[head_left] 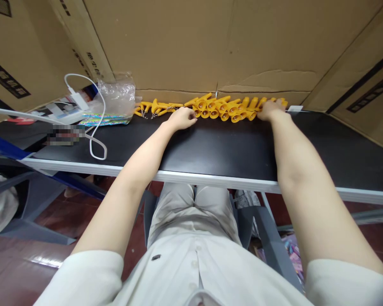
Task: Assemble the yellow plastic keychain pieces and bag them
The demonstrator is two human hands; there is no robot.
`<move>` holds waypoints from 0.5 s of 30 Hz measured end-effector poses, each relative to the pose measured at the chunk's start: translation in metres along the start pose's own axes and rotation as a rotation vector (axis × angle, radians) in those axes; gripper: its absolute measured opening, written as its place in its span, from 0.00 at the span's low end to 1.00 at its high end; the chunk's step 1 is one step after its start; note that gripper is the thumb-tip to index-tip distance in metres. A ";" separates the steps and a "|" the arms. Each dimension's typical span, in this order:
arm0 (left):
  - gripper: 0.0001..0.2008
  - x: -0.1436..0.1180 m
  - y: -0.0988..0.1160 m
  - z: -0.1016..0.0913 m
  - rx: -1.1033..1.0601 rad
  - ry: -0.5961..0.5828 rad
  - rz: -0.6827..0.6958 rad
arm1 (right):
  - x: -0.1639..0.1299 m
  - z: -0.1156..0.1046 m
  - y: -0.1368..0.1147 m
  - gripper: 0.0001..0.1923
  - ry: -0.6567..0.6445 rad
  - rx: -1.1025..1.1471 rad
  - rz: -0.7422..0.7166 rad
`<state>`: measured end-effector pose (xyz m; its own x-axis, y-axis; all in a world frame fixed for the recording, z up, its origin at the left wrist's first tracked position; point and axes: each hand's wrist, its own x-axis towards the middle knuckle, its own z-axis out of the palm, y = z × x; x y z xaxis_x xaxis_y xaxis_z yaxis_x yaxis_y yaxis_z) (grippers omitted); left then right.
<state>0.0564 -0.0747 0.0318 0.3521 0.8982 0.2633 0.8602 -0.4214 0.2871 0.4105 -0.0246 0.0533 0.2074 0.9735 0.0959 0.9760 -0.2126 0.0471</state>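
Yellow flared-end pieces lie packed in a row of stacked layers along the back of the black table. Their round, hollow ends face me, each with a small glint inside. My left hand is at the left end of this row, fingers curled in; what they hold, if anything, is hidden. At the row's right end, my right hand has its fingers wrapped over the yellow pieces there. Left of my left hand lie more yellow pieces with small metal chains.
Cardboard walls stand behind and at both sides. To the left are a clear plastic bag, a colourful flat packet, a white charger and its looped cable. A small white item lies beyond my right hand.
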 end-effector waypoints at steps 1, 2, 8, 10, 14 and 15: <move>0.15 0.000 0.000 0.000 0.000 -0.004 -0.004 | -0.008 0.003 0.000 0.28 0.032 0.022 -0.023; 0.15 -0.001 0.000 -0.001 0.000 -0.009 -0.006 | -0.015 0.005 -0.001 0.27 0.067 0.033 -0.036; 0.16 -0.001 -0.001 0.000 0.011 -0.003 0.000 | -0.023 0.017 0.011 0.28 0.253 0.220 -0.079; 0.17 0.000 -0.002 0.001 0.022 -0.006 0.003 | -0.018 0.021 0.015 0.26 0.258 0.290 -0.115; 0.18 -0.001 0.000 0.000 0.032 -0.013 -0.001 | -0.009 0.025 0.019 0.20 0.260 0.328 -0.083; 0.18 -0.001 0.001 -0.001 0.032 -0.015 -0.005 | -0.008 0.025 0.019 0.19 0.255 0.337 -0.075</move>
<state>0.0566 -0.0764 0.0324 0.3527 0.9023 0.2477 0.8733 -0.4125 0.2591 0.4295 -0.0340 0.0287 0.1536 0.9244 0.3491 0.9636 -0.0619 -0.2600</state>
